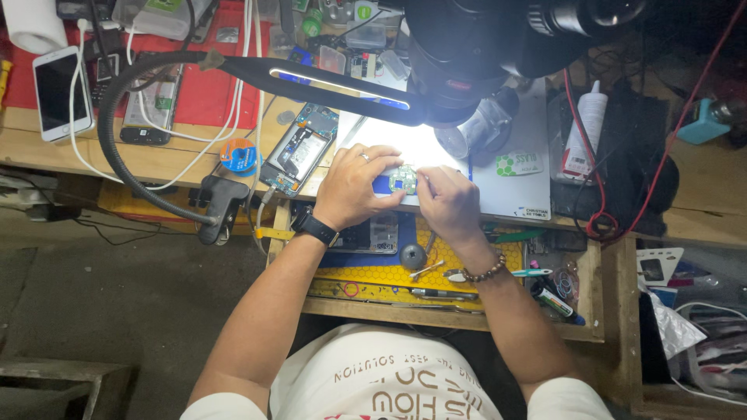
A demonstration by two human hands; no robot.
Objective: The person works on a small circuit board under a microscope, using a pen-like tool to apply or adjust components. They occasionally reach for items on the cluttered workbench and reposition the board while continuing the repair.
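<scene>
Both hands meet over a small green circuit board under the lamp. The left hand curls shut, pinching its edge; the right hand closes on the other side. Steady wrists help. An opened phone lies beyond the left hand.

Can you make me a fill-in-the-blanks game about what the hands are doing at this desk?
1. Both hands hold a small green ____ under the bright lamp.
2. The left hand has a black ____ on its wrist.
3. The right hand has a ____ bracelet on its wrist.
4. A white ____ lies at the far left of the desk.

Missing words: circuit board; watch; bead; phone.
</scene>
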